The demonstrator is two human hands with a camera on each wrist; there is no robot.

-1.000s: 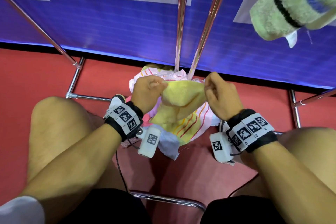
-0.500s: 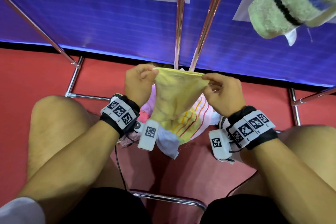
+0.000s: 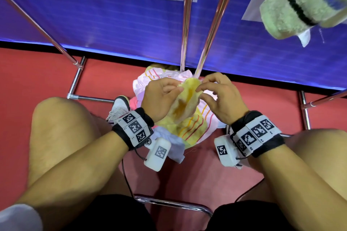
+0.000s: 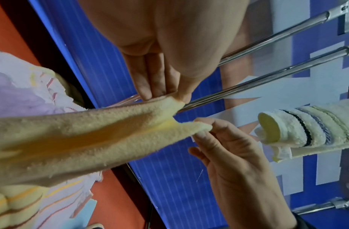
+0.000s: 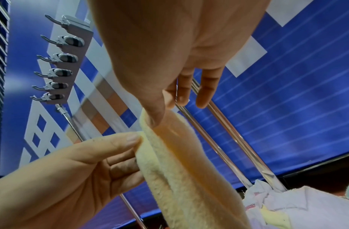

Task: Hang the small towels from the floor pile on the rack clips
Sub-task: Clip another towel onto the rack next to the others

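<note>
A small yellow towel (image 3: 185, 103) hangs between both hands above the floor pile (image 3: 189, 129) of pink, striped and pale towels. My left hand (image 3: 171, 90) pinches one top corner of it, seen close in the left wrist view (image 4: 169, 99). My right hand (image 3: 201, 90) pinches the other corner between thumb and forefinger (image 4: 203, 127). The two corners are nearly together and the towel (image 5: 179, 162) sags in a narrow fold. A row of grey rack clips (image 5: 58, 69) is overhead, to the left. A green striped towel (image 3: 300, 5) hangs at the upper right.
Chrome rack poles (image 3: 187, 24) rise just behind the pile, with floor bars (image 3: 75, 80) left and right (image 3: 304, 110). A blue and white wall panel (image 3: 112, 24) stands behind. My bare knees flank the pile on the red floor (image 3: 197, 174). A white shoe (image 3: 120, 107) is beside the pile.
My hands have come together, so the yellow towel that was stretched wide by its top edge now folds narrow between them. Earlier still it was bunched low over the pile.
</note>
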